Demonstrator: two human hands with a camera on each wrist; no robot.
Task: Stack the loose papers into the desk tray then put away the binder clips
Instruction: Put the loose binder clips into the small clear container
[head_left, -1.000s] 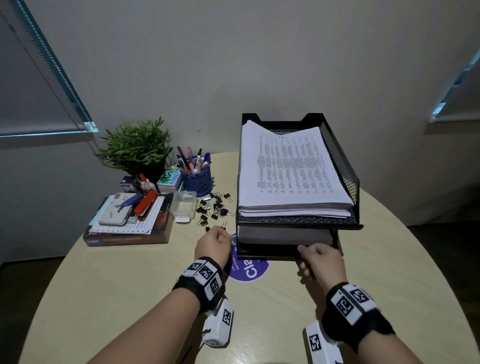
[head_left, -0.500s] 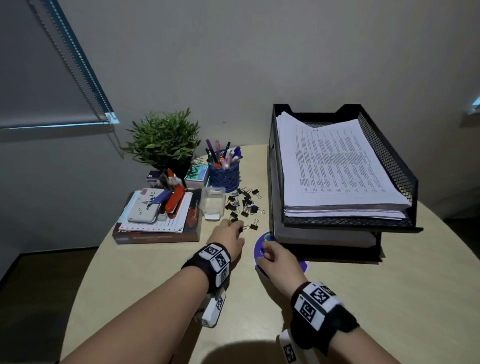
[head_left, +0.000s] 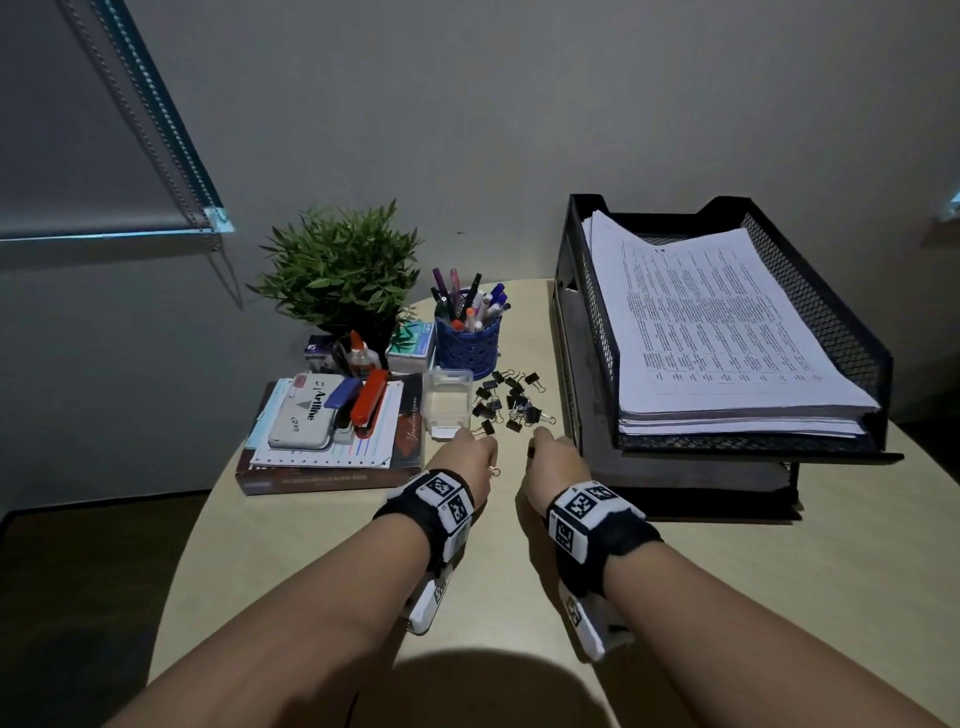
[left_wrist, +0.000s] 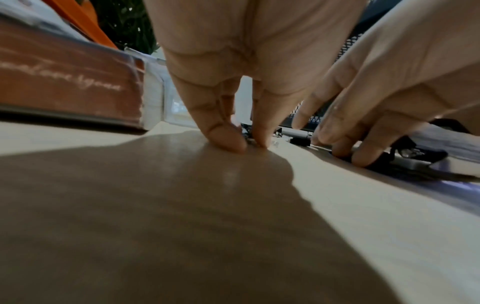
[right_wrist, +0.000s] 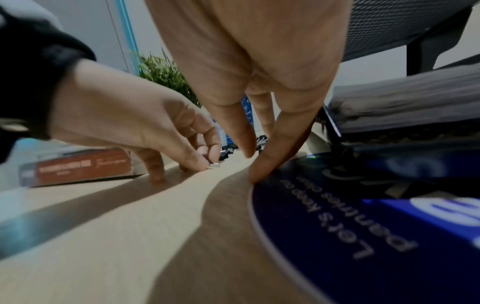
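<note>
Papers (head_left: 722, 332) fill desk tray (head_left: 852, 332); plastic box (head_left: 448, 402) beside binder clips (head_left: 511, 400).

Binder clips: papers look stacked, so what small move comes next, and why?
Probably lift the clip that the left hand pinches at the table and drop it into the clear plastic box just ahead; the other binder clips lie loose beside it.

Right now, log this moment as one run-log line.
phase: clip pickup | papers: in desk tray | left hand: pinching binder clip on table | right hand: fingertips down by loose clips | clear box: open
</note>
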